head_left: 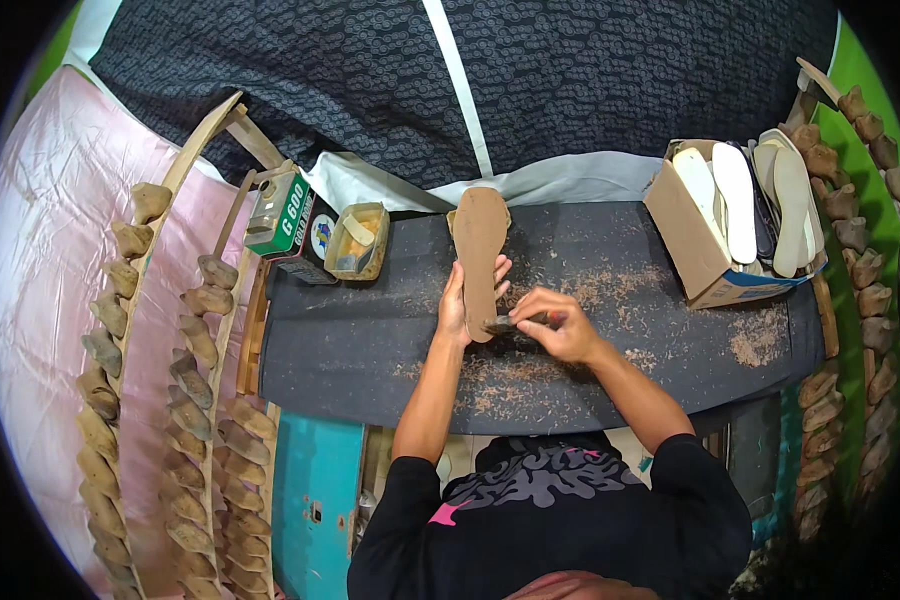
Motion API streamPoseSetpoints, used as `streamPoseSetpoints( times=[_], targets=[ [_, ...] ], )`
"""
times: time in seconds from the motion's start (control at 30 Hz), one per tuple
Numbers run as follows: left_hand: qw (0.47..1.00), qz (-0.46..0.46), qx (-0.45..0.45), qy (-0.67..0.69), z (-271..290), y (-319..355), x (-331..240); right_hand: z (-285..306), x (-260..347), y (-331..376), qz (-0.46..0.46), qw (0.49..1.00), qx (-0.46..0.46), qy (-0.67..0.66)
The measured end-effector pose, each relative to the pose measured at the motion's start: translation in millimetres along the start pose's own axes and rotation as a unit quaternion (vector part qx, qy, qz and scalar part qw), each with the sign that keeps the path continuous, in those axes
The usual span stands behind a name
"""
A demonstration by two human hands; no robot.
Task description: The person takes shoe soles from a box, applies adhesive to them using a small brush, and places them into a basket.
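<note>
While left hand (455, 305) grips the brown sole (480, 255) mid-bench (350, 345), right hand (560, 325) pinches a dark tool (508, 323) against its near edge; open bench lies left and right.

Shoe insole (478, 255): brown. Workbench (370, 340): dark grey, strewn with tan shavings. Cardboard box (692, 240): brown, holding white insoles (735, 200). Tin (288, 222): green. Backdrop cloth (620, 70): dark, small pale repeating pattern. Shirt (560, 510): black, grey-pink print.
</note>
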State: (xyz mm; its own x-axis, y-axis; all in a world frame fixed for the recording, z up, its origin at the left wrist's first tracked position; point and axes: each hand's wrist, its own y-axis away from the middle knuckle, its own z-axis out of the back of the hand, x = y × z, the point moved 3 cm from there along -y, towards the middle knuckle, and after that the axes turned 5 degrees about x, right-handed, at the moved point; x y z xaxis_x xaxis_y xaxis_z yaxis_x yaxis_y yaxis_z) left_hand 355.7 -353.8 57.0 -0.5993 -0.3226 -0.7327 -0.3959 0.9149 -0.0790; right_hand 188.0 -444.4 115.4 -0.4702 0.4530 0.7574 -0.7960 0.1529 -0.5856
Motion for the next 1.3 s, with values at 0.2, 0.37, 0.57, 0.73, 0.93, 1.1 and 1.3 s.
streamPoseSetpoints(
  times=[0.2, 0.37, 0.57, 0.73, 0.93, 1.1, 1.3],
  targets=[
    [1.000, 0.015, 0.000, 0.014, -23.9, 6.2, 19.2, 60.4, -13.3, -23.5, 0.047, 0.972, -0.224, 0.044],
    [1.000, -0.001, -0.020, 0.004, -43.8, 3.5, 20.5, 57.8, -17.7, -23.6, 0.018, 0.977, -0.207, 0.044],
    [0.997, -0.065, -0.040, -0.018, -49.1, -4.7, 24.6, 36.7, -17.5, -12.9, 0.062, 0.986, -0.123, 0.098],
    [0.994, -0.096, -0.047, 0.021, -35.8, -7.1, 23.2, 33.8, -8.7, -7.2, 0.001, 1.000, -0.025, -0.005],
    [0.993, -0.092, -0.065, 0.021, -29.1, 3.3, 13.7, 39.9, -10.8, -19.7, -0.053, 0.986, 0.137, -0.080],
    [0.984, -0.167, -0.057, 0.016, -31.2, 2.4, 1.9, 34.9, -20.2, -42.5, 0.008, 0.995, -0.002, -0.100],
    [0.977, -0.169, -0.127, 0.035, -5.9, 10.3, -13.7, 4.8, -7.7, -31.3, 0.077, 0.987, 0.134, -0.047]
  ],
)
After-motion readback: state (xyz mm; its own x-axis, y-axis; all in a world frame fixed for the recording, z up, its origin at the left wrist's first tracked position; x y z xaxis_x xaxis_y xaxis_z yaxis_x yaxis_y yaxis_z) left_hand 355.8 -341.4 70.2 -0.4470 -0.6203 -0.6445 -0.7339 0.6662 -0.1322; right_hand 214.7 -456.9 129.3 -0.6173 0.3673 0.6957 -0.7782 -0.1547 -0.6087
